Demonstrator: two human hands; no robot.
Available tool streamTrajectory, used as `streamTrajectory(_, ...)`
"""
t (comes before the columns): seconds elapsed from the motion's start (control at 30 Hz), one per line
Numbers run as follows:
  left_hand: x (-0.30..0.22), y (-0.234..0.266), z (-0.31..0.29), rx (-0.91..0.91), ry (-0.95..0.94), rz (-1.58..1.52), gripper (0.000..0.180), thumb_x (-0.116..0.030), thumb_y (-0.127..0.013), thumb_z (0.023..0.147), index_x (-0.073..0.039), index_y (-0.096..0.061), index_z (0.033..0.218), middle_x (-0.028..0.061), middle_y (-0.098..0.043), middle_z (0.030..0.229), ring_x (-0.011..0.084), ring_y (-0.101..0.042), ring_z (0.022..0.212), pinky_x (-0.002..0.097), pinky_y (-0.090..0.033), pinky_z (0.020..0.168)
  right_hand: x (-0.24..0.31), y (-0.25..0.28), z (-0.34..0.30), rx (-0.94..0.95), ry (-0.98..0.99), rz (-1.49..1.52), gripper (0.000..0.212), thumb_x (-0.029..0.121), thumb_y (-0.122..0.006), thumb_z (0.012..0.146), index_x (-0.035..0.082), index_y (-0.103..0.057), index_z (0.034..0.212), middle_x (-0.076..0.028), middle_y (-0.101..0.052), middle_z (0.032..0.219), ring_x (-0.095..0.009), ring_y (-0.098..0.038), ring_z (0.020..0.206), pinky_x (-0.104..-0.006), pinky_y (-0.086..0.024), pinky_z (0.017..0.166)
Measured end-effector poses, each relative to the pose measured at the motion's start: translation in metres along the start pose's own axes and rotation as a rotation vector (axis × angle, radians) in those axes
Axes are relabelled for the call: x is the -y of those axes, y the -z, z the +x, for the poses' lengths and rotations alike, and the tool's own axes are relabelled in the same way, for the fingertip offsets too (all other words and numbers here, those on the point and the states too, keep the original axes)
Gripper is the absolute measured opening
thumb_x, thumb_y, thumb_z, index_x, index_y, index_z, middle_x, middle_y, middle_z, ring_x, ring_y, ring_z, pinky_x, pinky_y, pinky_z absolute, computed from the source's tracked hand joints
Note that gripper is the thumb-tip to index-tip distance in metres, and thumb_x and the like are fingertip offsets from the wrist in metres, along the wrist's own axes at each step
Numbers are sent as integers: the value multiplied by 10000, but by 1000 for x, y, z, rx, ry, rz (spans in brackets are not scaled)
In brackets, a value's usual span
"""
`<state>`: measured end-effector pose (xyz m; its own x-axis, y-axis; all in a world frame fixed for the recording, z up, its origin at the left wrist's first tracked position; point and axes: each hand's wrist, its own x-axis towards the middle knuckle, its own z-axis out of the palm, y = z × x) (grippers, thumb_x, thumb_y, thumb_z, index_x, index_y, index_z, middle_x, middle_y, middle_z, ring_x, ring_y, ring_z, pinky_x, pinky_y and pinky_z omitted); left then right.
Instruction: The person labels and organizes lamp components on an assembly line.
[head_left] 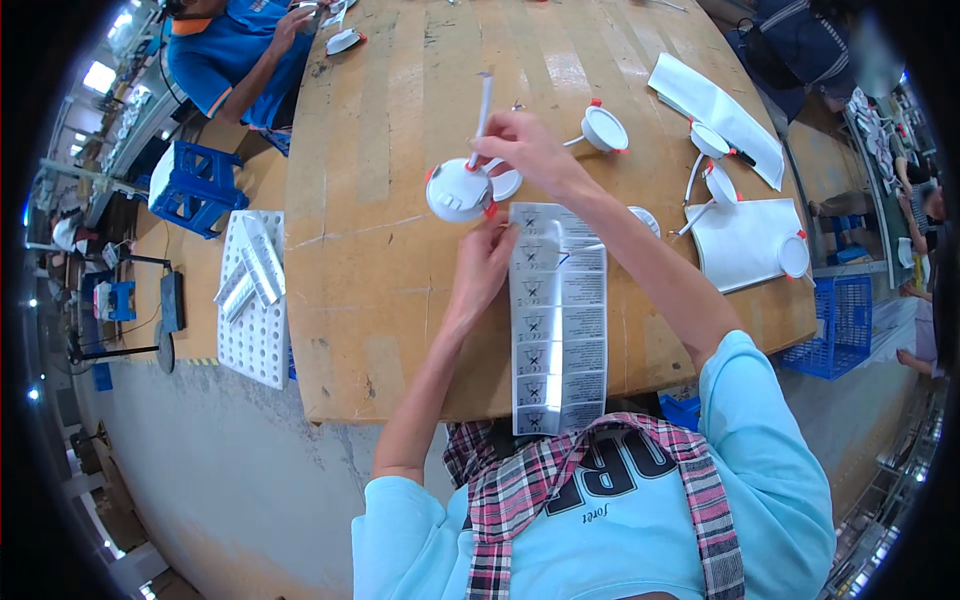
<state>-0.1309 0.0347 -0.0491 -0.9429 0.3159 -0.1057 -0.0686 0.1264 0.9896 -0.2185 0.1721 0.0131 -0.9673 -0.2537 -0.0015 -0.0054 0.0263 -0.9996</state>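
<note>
A round white downlight (458,192) with red clips is in front of me over the table, its back side up. Its white cable (486,105) stands up, and my right hand (532,152) is closed on it close to the housing. My left hand (484,262) is below the light, fingers pinched at the upper left edge of a silver sheet of printed labels (558,330). One red clip is just above its fingertips. The sheet runs toward my body over the table's near edge. Another white light (506,184) is partly hidden behind my right hand.
More downlights (605,129) lie on the wooden table (390,120), several at the right beside white sheets (720,115). A co-worker in blue (235,60) is at the far left. Blue stool (195,185) and perforated white board (250,340) stand left; a blue crate (830,325) stands right.
</note>
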Motion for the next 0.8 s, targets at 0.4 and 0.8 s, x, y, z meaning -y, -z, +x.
streamTrajectory(0.4,-2,-22,-16,-109,-76,269,279,-143,-523,923,94,-580,1059,270,-617,779,305,-617,635,391,-466,632,-48,-26,21,241,237,-757,255,210,-580,884,-32,-657,893,-145,-685,805,-316,-649,774,-394,-494,728)
streamTrajectory(0.8,-3,-5,-30,-77,118,-195,199,-188,-524,971,-1,-579,1015,-21,-599,773,45,-543,682,206,-429,624,52,-46,-152,217,586,-321,161,-24,-607,804,4,-598,962,-140,-599,1005,-332,-560,974,-402,-448,879)
